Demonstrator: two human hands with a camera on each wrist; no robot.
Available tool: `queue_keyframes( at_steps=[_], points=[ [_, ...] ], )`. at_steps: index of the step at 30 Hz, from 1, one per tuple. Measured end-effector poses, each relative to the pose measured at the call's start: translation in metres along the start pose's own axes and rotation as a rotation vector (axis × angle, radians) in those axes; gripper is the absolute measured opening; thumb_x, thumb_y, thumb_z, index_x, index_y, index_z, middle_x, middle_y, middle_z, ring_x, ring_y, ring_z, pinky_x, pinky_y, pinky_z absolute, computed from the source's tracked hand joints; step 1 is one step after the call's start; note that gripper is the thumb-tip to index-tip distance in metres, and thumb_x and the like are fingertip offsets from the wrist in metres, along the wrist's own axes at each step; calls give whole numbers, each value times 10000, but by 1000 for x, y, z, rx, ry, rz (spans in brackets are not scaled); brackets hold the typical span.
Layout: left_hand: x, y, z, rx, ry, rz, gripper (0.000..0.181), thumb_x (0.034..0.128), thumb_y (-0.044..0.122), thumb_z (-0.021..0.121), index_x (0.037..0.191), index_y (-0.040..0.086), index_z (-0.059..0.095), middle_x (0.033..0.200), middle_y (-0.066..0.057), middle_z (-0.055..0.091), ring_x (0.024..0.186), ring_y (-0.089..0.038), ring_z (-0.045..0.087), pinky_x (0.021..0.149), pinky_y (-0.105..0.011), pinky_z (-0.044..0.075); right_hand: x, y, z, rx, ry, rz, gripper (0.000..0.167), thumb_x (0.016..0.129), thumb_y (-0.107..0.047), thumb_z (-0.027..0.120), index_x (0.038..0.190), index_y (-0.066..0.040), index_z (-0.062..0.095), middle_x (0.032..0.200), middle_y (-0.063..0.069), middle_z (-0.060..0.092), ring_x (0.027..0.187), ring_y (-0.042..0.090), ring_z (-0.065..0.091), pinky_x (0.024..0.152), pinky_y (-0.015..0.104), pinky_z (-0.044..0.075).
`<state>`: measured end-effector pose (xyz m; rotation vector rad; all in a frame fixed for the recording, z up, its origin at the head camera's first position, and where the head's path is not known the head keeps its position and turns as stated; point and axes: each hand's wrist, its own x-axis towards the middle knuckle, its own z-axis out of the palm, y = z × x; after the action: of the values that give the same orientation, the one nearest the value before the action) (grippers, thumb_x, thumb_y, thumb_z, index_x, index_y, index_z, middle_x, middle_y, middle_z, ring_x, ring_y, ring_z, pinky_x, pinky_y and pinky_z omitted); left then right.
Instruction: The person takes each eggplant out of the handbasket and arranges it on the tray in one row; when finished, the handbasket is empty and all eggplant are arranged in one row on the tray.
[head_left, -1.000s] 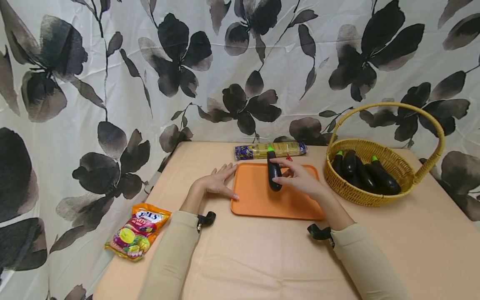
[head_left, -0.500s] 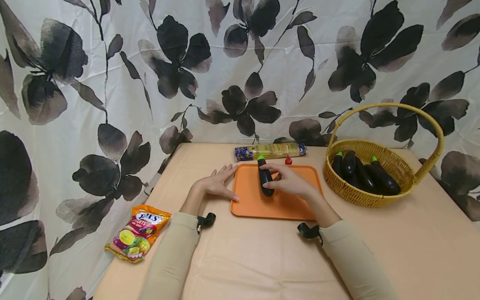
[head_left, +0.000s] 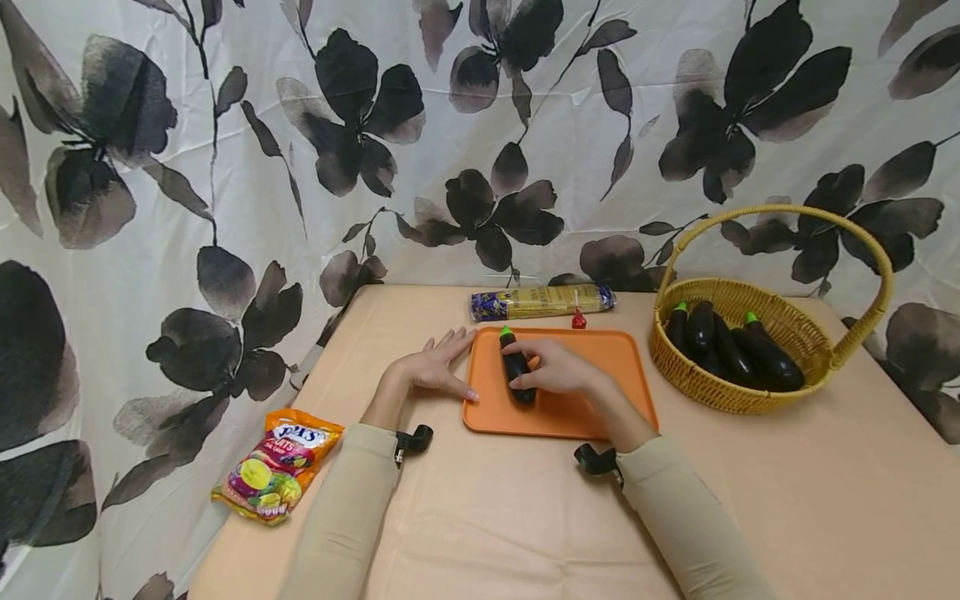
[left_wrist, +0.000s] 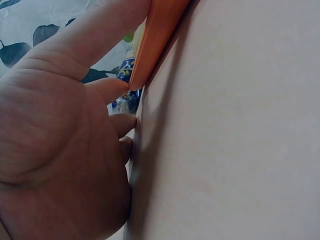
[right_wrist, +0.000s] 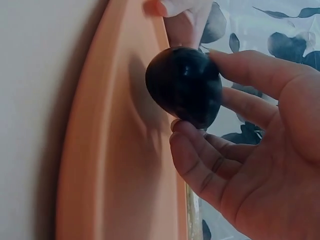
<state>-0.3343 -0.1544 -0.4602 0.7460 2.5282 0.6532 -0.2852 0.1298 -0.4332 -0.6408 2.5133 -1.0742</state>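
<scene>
A dark eggplant with a green stem end (head_left: 516, 371) is over the left part of the orange tray (head_left: 585, 417). My right hand (head_left: 558, 367) grips it from the right between thumb and fingers. The right wrist view shows the rounded end of the eggplant (right_wrist: 184, 87) with a shadow on the tray (right_wrist: 120, 165) beside it; whether it touches the tray I cannot tell. At the tray's left edge, my left hand (head_left: 431, 368) rests with fingers spread. In the left wrist view its thumb lies against the tray wall (left_wrist: 157, 40).
A wicker basket (head_left: 720, 400) with several eggplants (head_left: 768, 358) stands at the right. Behind the tray lie a long blue-and-yellow packet (head_left: 543, 302) and a small red-wrapped piece (head_left: 578, 319). An orange candy bag (head_left: 277, 467) lies at the table's left edge.
My right hand has carried the eggplant leftward and slightly nearer across the tray, from its middle to its left part. The left hand has stayed in place.
</scene>
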Motion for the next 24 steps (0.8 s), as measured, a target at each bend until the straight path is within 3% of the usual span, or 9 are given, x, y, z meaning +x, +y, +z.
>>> queue_keyframes(
  at_steps=[16,24],
  points=[
    [2,-2,0,-24,-12,2,1340,723,647,867,1696,244,37,1767,-100,-53,1631,-307,-112,1293,-588,-117,10,-1,17,-135,56,-57,706,936,-337,789,1548,-124,509,1404,209,581,1056,268,567,848,359,492],
    [2,-4,0,-26,-12,0,1335,725,651,863,1695,243,42,1767,-103,-48,1631,-303,-112,1295,-580,-117,10,-5,21,-81,50,-14,696,953,-362,769,1561,-162,498,1319,171,552,1016,275,559,820,372,472]
  ],
)
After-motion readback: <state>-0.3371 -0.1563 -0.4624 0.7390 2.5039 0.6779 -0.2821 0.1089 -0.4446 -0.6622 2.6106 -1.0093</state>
